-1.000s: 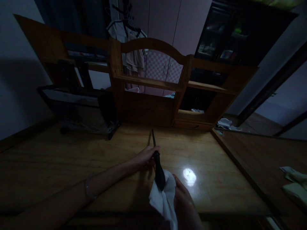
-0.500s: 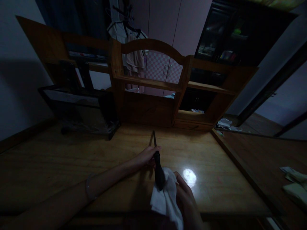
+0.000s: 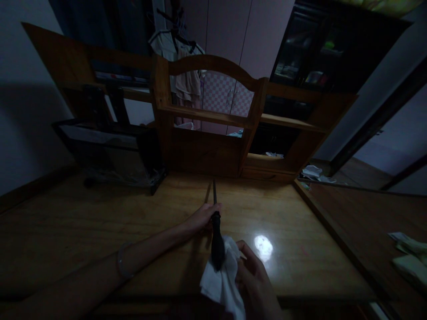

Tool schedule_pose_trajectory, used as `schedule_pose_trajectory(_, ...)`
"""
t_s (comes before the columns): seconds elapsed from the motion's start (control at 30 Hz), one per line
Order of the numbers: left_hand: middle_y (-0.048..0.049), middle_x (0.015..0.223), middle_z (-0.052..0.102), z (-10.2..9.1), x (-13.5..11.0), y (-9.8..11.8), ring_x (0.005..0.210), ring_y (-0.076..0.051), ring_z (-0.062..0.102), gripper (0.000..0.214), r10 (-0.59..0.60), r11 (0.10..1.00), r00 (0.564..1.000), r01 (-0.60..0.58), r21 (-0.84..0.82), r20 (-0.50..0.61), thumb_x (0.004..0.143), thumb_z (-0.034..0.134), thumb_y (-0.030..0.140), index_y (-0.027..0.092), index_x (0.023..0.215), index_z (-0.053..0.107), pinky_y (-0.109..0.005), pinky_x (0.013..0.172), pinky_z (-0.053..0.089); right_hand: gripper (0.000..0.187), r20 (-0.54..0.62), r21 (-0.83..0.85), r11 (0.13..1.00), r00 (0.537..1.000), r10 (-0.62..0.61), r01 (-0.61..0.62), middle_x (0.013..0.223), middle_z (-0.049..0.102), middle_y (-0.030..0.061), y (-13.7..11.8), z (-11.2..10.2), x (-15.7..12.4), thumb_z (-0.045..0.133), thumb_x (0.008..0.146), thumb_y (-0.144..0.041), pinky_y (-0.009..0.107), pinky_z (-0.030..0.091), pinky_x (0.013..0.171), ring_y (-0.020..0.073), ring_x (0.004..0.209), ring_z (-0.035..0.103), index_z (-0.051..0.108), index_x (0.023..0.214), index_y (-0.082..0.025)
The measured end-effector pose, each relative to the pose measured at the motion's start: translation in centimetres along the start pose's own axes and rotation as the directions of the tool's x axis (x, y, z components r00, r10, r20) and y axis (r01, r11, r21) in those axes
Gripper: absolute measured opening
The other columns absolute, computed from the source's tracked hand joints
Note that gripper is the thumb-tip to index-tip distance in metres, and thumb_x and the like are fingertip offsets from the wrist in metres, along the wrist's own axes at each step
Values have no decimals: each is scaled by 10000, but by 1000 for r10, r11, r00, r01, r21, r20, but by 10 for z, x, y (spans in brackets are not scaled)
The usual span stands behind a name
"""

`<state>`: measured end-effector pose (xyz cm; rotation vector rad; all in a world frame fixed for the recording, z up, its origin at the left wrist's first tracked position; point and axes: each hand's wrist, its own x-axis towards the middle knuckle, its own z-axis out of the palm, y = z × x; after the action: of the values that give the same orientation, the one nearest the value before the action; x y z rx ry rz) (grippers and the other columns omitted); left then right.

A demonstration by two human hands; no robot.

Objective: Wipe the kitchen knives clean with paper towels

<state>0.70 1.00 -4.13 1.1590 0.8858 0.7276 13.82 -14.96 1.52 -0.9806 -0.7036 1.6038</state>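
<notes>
Above a wooden desk [image 3: 100,222], my left hand [image 3: 202,218] pinches a screwdriver [image 3: 216,238] where the thin metal shaft meets the black handle; the shaft points away from me. My right hand [image 3: 255,278] is closed on a white cloth [image 3: 222,280], which wraps the lower end of the black handle. A clear bangle [image 3: 120,266] sits on my left wrist. The room is dim.
A wooden hutch with shelves [image 3: 213,115] stands at the back of the desk. A dark rack [image 3: 110,146] sits at back left. A second wooden surface [image 3: 376,222] at right carries pale papers [image 3: 408,255]. Clothes hang behind.
The white cloth and my right hand have slid slightly left and down along the handle. The screwdriver has turned a little straighter. My left hand has stayed put.
</notes>
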Motion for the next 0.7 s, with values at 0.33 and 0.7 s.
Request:
schedule_pose_trajectory(0.33,45,514,442,0,0,-3,388,-65,343,471,92,995,996,-92,29,5,784,477,623,159,706,505,-177,364,238,394,26,58,998,999,32,-34,578,565,-51,3,-4,6,812,673,-407,153,287,460,55,458,440,515,784,-172)
schedule_pose_trajectory(0.7,33,533,461,0,-5,3,406,-72,374,470,96,993,995,-98,68,29,808,456,611,155,718,518,-182,380,246,348,60,40,990,990,130,-133,646,550,-33,8,-16,0,780,631,-359,203,374,531,115,555,522,566,844,-184)
